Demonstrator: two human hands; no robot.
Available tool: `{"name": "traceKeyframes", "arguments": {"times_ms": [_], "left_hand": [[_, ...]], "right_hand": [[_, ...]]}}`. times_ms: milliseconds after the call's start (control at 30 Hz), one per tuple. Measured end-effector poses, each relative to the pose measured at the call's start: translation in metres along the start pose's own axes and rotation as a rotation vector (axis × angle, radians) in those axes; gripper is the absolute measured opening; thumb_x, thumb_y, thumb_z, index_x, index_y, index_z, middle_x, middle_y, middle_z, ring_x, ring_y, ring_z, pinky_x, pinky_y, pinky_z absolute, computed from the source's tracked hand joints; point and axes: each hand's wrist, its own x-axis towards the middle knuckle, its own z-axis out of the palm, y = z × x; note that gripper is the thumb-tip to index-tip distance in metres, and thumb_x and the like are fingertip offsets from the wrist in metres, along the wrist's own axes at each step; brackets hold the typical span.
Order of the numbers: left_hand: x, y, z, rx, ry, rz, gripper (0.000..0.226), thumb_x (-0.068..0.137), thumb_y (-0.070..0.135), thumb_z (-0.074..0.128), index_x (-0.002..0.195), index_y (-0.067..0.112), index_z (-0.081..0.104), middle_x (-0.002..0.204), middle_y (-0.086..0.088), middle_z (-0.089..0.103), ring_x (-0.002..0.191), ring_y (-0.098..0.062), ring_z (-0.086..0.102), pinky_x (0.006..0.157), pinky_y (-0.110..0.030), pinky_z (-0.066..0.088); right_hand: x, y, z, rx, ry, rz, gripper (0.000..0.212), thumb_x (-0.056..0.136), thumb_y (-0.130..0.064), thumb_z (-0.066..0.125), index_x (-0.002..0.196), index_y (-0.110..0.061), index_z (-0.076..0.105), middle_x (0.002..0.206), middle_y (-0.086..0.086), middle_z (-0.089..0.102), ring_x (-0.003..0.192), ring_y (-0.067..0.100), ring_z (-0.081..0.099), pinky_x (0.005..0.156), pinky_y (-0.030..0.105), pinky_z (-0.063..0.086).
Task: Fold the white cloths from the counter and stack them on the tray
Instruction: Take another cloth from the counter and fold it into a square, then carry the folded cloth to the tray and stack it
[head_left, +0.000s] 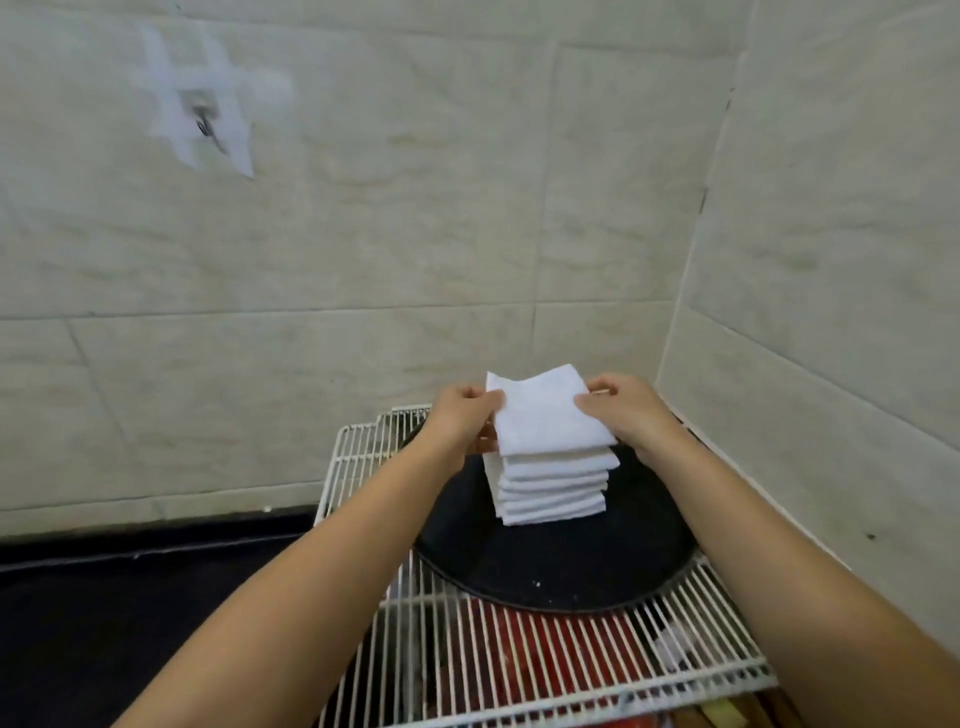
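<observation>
One white wire rack (524, 670) carries a round black tray (561, 561), and on the tray stands a stack of folded white cloths (550, 488), edges roughly aligned. Top folded cloth (545, 415) is tilted just above the stack, left hand (462, 415) pinching its left edge, right hand (623, 410) pinching its right edge. Judged light, soft, floppy, not fragile; best held at both side edges so folds stay shut.

Walls (831, 260) close behind and beside tray (519, 571)
</observation>
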Motion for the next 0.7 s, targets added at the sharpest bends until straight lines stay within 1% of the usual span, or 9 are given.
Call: {"name": "traceKeyframes", "arguments": {"times_ms": [100,167,200,300,367,433,500,600,700], "left_hand": [[0.006,-0.012,-0.001,0.07,0.027,-0.003,0.023,0.092,0.017,0.056,0.071,0.014,0.047,0.065,-0.003,0.053,0.053,-0.014,0.049,0.043,-0.022,0.042],[0.006,-0.016,-0.001,0.099,0.045,0.007,0.026,0.092,0.018,0.056,0.068,0.015,0.046,0.061,-0.002,0.051,0.05,-0.014,0.046,0.044,-0.023,0.036],[0.006,-0.017,-0.001,0.109,0.05,0.007,0.027,0.092,0.018,0.056,0.068,0.015,0.045,0.06,-0.002,0.051,0.05,-0.014,0.046,0.044,-0.022,0.035],[0.001,-0.018,-0.003,0.12,0.058,0.008,0.025,0.092,0.022,0.057,0.072,0.015,0.046,0.063,-0.002,0.051,0.05,-0.013,0.046,0.04,-0.02,0.033],[-0.004,-0.016,-0.009,0.122,0.075,0.013,0.018,0.092,0.025,0.056,0.08,0.014,0.049,0.067,-0.001,0.053,0.051,-0.012,0.046,0.04,-0.019,0.033],[-0.012,-0.011,-0.018,0.12,0.108,0.028,0.013,0.093,0.025,0.054,0.089,0.013,0.05,0.07,-0.001,0.055,0.052,-0.011,0.047,0.042,-0.018,0.034],[-0.023,-0.007,-0.031,0.13,0.131,0.067,0.012,0.094,0.024,0.053,0.094,0.012,0.049,0.073,-0.001,0.055,0.054,-0.011,0.047,0.044,-0.018,0.034],[-0.05,0.0,-0.063,0.191,0.151,0.157,0.007,0.095,0.02,0.05,0.092,0.014,0.049,0.071,-0.001,0.054,0.053,-0.009,0.049,0.044,-0.017,0.035],[-0.093,0.002,-0.119,0.305,0.224,0.262,0.011,0.096,0.017,0.049,0.086,0.017,0.049,0.07,-0.001,0.054,0.05,-0.006,0.051,0.042,-0.015,0.037]], "right_hand": [[0.005,0.015,0.001,-0.024,-0.024,0.001,0.025,0.088,-0.014,0.06,0.111,-0.007,0.064,0.09,0.003,0.062,0.087,0.021,0.059,0.073,0.028,0.044],[0.005,0.019,0.001,-0.023,-0.048,0.0,0.026,0.088,-0.013,0.06,0.113,-0.008,0.063,0.084,0.001,0.06,0.081,0.019,0.058,0.063,0.027,0.042],[0.004,0.02,0.001,-0.03,-0.055,-0.001,0.027,0.088,-0.014,0.06,0.114,-0.008,0.063,0.085,0.002,0.06,0.081,0.019,0.058,0.061,0.027,0.041],[0.002,0.02,0.001,-0.102,-0.042,-0.021,0.034,0.088,-0.022,0.061,0.119,-0.009,0.058,0.096,0.005,0.06,0.092,0.022,0.059,0.072,0.028,0.041],[-0.001,0.015,-0.001,-0.212,0.019,-0.065,0.042,0.089,-0.029,0.059,0.126,-0.011,0.051,0.105,0.006,0.06,0.101,0.024,0.058,0.077,0.03,0.041],[-0.006,0.003,-0.001,-0.326,0.114,-0.166,0.046,0.091,-0.032,0.056,0.131,-0.013,0.046,0.12,0.009,0.055,0.114,0.026,0.053,0.087,0.034,0.043],[-0.017,-0.017,0.006,-0.415,0.152,-0.288,0.044,0.092,-0.032,0.052,0.132,-0.014,0.046,0.129,0.011,0.05,0.12,0.027,0.048,0.096,0.039,0.043],[-0.042,-0.055,0.037,-0.493,0.087,-0.444,0.04,0.094,-0.031,0.048,0.131,-0.015,0.049,0.13,0.011,0.05,0.12,0.027,0.048,0.1,0.041,0.042],[-0.079,-0.096,0.096,-0.497,-0.018,-0.59,0.038,0.095,-0.034,0.047,0.128,-0.017,0.051,0.129,0.009,0.05,0.119,0.027,0.049,0.1,0.04,0.041]]}}
